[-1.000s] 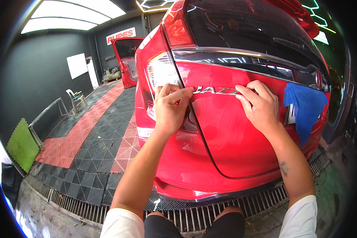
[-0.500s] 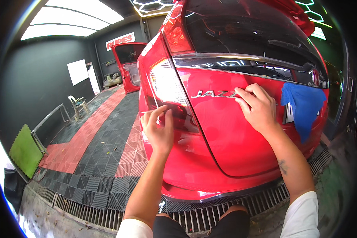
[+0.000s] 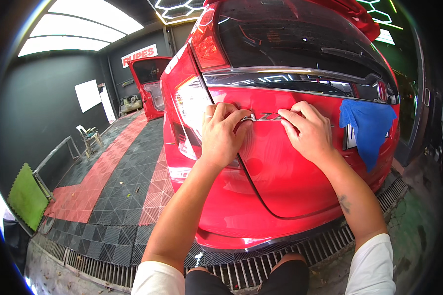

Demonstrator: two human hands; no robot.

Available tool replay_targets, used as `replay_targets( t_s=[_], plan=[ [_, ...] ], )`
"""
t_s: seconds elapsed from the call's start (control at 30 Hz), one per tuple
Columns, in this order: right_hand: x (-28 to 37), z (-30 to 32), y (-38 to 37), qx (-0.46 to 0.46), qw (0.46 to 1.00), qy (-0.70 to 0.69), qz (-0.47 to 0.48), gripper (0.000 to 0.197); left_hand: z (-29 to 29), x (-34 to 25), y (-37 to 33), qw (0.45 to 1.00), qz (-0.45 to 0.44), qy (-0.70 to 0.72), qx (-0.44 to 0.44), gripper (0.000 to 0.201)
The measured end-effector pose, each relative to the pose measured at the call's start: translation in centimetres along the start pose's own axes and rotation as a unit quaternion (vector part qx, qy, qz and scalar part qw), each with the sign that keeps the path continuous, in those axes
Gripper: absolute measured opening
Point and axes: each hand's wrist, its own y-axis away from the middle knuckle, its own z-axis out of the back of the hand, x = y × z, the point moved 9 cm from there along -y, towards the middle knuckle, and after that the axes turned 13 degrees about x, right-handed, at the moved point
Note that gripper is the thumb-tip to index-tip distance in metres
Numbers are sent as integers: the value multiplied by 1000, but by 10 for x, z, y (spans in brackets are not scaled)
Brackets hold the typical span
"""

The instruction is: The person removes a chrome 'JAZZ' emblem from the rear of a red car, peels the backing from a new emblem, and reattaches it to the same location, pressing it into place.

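A chrome letter emblem (image 3: pixel 266 117) lies against the red tailgate (image 3: pixel 275 167) of a car, under the dark trim. At its left end my left hand (image 3: pixel 222 132) pinches it between thumb and fingers, covering part of the lettering. My right hand (image 3: pixel 308 130) has its thumb and fingertips closed on the right end. Whether the emblem is stuck to the paint or just touching it, I cannot tell. A blue cloth (image 3: pixel 370 129) hangs over the number plate, right of my right hand.
The tail light (image 3: pixel 189 101) is close to my left hand. A slatted drain grate (image 3: pixel 241 275) runs below the bumper. An open red car door (image 3: pixel 150 88), a chair (image 3: pixel 88 137) and a green floor tile (image 3: pixel 27 196) are to the left.
My left hand has moved up and right from near the tail light and taken hold of the emblem's left end. My right hand stays at the other end. The view has shifted slightly.
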Motion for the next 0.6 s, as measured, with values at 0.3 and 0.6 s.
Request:
replay_targets(
  t_s=[0.3,0.6],
  plan=[
    [-1,-4,1,15,1000,-18,-4,26,2,4,-5,999,-34,29,3,24],
    [0,-3,0,21,1000,-23,-3,26,1,4,-9,998,-46,22,22,28]
  ],
)
